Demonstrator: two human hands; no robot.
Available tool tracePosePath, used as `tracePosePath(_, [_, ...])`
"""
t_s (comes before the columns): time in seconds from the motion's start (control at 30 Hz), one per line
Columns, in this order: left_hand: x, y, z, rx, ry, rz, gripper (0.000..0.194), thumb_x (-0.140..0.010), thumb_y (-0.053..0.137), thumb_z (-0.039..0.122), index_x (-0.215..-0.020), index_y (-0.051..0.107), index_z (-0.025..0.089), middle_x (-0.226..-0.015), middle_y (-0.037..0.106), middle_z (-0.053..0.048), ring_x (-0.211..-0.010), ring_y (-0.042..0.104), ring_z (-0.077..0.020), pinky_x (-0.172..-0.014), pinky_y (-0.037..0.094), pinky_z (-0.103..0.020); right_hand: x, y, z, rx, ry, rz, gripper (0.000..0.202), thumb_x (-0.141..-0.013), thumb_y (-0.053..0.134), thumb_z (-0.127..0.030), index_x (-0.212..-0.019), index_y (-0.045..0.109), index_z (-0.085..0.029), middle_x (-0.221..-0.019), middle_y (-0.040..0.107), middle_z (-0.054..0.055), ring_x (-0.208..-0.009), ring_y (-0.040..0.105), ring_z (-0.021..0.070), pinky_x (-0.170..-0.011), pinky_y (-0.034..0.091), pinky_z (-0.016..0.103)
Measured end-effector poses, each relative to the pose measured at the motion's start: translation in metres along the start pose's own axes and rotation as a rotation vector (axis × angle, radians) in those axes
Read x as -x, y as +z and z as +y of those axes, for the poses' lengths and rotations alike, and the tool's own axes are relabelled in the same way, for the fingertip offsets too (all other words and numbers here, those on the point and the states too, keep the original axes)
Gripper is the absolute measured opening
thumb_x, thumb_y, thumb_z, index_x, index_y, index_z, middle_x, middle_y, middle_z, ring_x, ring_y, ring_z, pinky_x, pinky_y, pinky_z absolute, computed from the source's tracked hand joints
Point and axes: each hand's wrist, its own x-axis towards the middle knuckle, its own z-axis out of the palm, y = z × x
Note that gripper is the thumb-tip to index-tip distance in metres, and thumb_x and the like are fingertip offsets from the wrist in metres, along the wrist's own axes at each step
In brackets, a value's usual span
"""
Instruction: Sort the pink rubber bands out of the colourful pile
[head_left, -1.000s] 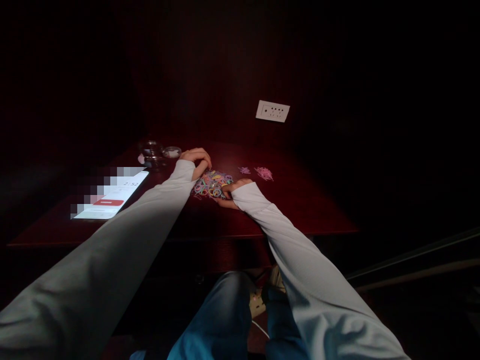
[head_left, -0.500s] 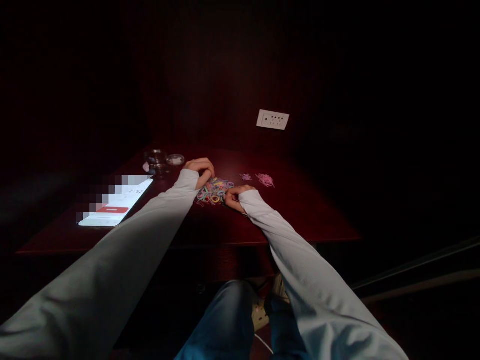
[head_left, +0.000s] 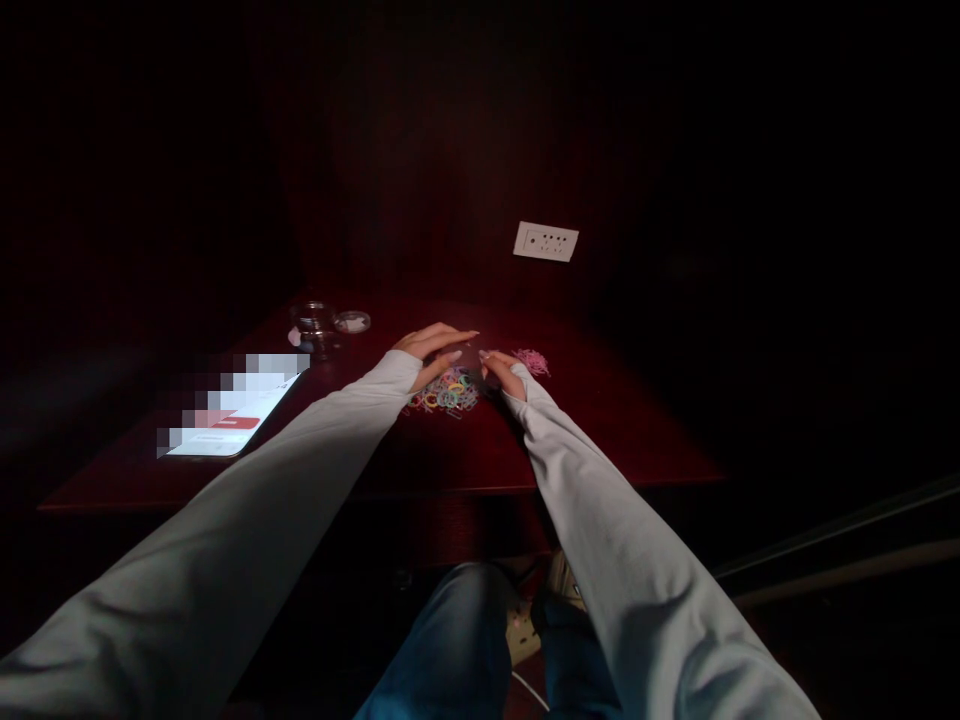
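Small multicoloured rings (head_left: 448,396) lie in a loose pile on the dark red table (head_left: 600,430). My left hand (head_left: 439,350) is over the far left side of the pile, its fingers stretched out to the right and the thumb apart from them. At the pile's right edge is my right hand (head_left: 504,374), fingers pointing left and bent close together; what they hold, if anything, is too small to make out. A heap of pink pieces (head_left: 534,361) lies just beyond my right hand. The small purple heap is hidden behind that hand.
A lit phone (head_left: 247,400) lies at the left, partly pixelated. Behind it stand a clear jar (head_left: 313,318) and a round clear lid (head_left: 352,322). A white socket plate (head_left: 546,242) is on the wall. A power strip (head_left: 523,640) shows below the table.
My left hand has moved right and its fingers have straightened out. My right hand has shifted right and away from me, covering the purple heap. The ring pile sits slightly further right.
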Motion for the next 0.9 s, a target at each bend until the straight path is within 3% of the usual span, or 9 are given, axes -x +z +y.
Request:
tracePosePath(0.13, [0.001, 0.012, -0.005, 0.042, 0.007, -0.077, 0.039, -0.105, 0.048, 0.035, -0.138, 0.066, 0.027, -0.125, 0.071, -0.008, -0.115, 0.067, -0.0208, -0.097, 0.051, -0.033, -0.006, 0.002, 0.005, -0.34, 0.016, -0.186, 0.059, -0.086, 0.056, -0.073, -0.058, 0.037, -0.024, -0.052, 0.03, -0.005, -0.051, 0.031, 0.0116, -0.054, 0.028, 0.028])
tracePosePath(0.3, [0.0, 0.013, -0.005, 0.036, -0.025, -0.129, 0.032, -0.104, 0.05, 0.039, -0.111, 0.074, 0.02, -0.094, 0.074, -0.006, -0.087, 0.067, -0.0189, -0.085, 0.052, -0.031, -0.007, 0.003, 0.008, -0.544, 0.047, -0.366, 0.057, -0.081, 0.07, -0.063, -0.057, 0.038, -0.023, -0.05, 0.026, -0.007, -0.048, 0.024, 0.0086, -0.051, 0.021, 0.027])
tracePosePath(0.43, [0.0, 0.012, 0.0, 0.042, -0.052, -0.112, 0.029, -0.101, 0.052, 0.04, -0.101, 0.073, 0.019, -0.087, 0.071, -0.004, -0.079, 0.063, -0.0169, -0.078, 0.05, -0.028, -0.007, 0.003, 0.009, -0.517, 0.086, -0.346, 0.055, -0.081, 0.071, -0.063, -0.058, 0.042, -0.023, -0.049, 0.023, -0.009, -0.046, 0.019, 0.0075, -0.051, 0.015, 0.028])
tracePosePath(0.6, [0.001, 0.014, 0.001, 0.101, -0.132, -0.101, 0.028, -0.099, 0.053, 0.038, -0.107, 0.071, 0.018, -0.087, 0.069, -0.003, -0.074, 0.059, -0.0149, -0.069, 0.047, -0.024, -0.004, 0.004, 0.004, -0.499, 0.086, -0.342, 0.056, -0.081, 0.071, -0.065, -0.057, 0.044, -0.022, -0.048, 0.025, -0.009, -0.047, 0.02, 0.0075, -0.051, 0.015, 0.029])
tracePosePath(0.77, [-0.001, 0.014, -0.003, 0.118, -0.089, -0.111, 0.027, -0.099, 0.054, 0.039, -0.094, 0.071, 0.018, -0.082, 0.067, -0.003, -0.074, 0.059, -0.0154, -0.07, 0.046, -0.025, 0.0, 0.004, -0.003, -0.478, 0.074, -0.343, 0.06, -0.084, 0.068, -0.068, -0.055, 0.043, -0.022, -0.048, 0.027, -0.008, -0.048, 0.024, 0.0084, -0.053, 0.018, 0.03])
tracePosePath(0.9, [0.0, 0.014, -0.001, 0.128, -0.071, -0.094, 0.027, -0.098, 0.056, 0.04, -0.097, 0.072, 0.018, -0.085, 0.067, -0.003, -0.071, 0.057, -0.0144, -0.069, 0.046, -0.025, 0.001, 0.005, -0.004, -0.482, 0.036, -0.34, 0.063, -0.082, 0.068, -0.07, -0.052, 0.041, -0.022, -0.049, 0.027, -0.007, -0.05, 0.025, 0.0089, -0.054, 0.019, 0.03])
